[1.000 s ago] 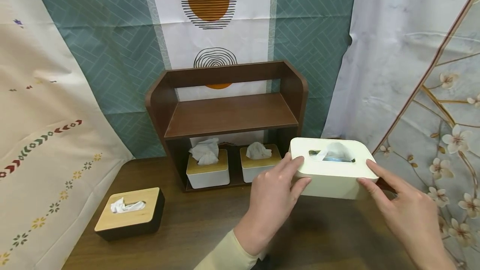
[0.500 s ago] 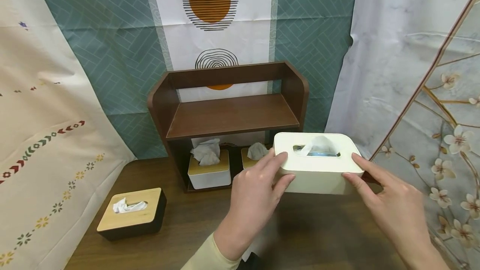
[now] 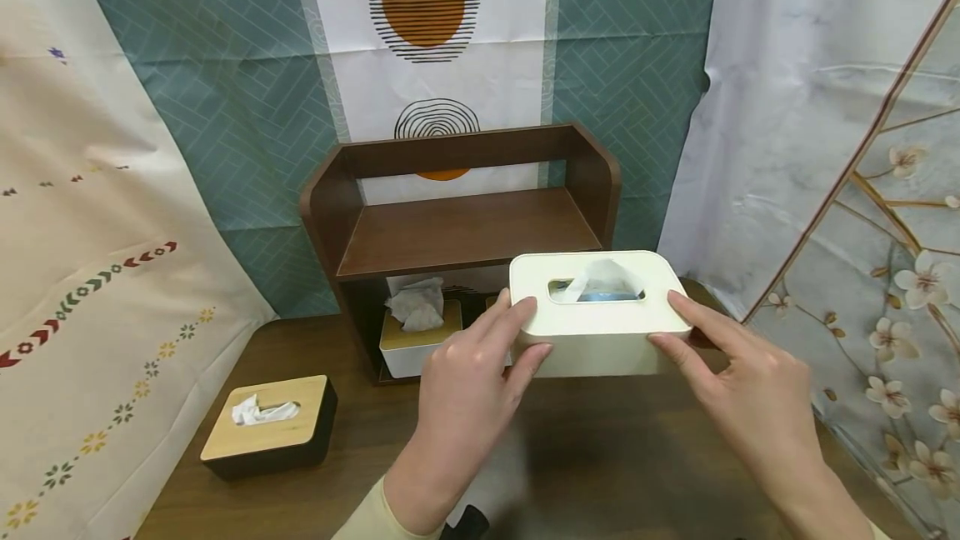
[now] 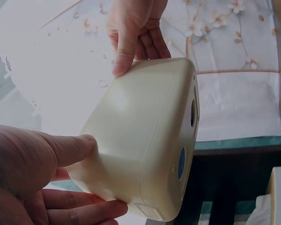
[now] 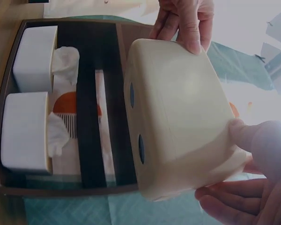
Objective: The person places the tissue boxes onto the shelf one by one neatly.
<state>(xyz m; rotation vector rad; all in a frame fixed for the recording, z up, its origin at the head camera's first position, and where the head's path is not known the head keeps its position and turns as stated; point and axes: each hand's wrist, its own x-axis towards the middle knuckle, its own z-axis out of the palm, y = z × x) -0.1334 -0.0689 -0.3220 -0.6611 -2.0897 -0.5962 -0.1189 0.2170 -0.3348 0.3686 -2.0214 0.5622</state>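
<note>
A cream tissue box (image 3: 592, 354) with an oval slot in its lid is held up in front of the shelf, above the table. A white tissue (image 3: 609, 277) pokes from the slot, with something blue below it. My left hand (image 3: 468, 382) grips the box's left end, thumb on the front wall and fingers at the lid's edge. My right hand (image 3: 750, 402) grips the right end in the same way. From below, the left wrist view shows the box's smooth wall (image 4: 126, 112) between both hands. In the right wrist view the tissue box (image 5: 182, 108) appears tilted.
A brown two-tier shelf (image 3: 465, 232) stands at the back. On its lower level are two white tissue boxes with wooden lids, one at left (image 3: 408, 357) and another mostly hidden behind my left hand. A black tissue box with a wooden lid (image 3: 270, 427) sits on the table's left.
Both hands have carried the cream tissue box leftward and slightly up, from right of the shelf to in front of its right part. It now covers most of the lower right tissue box.
</note>
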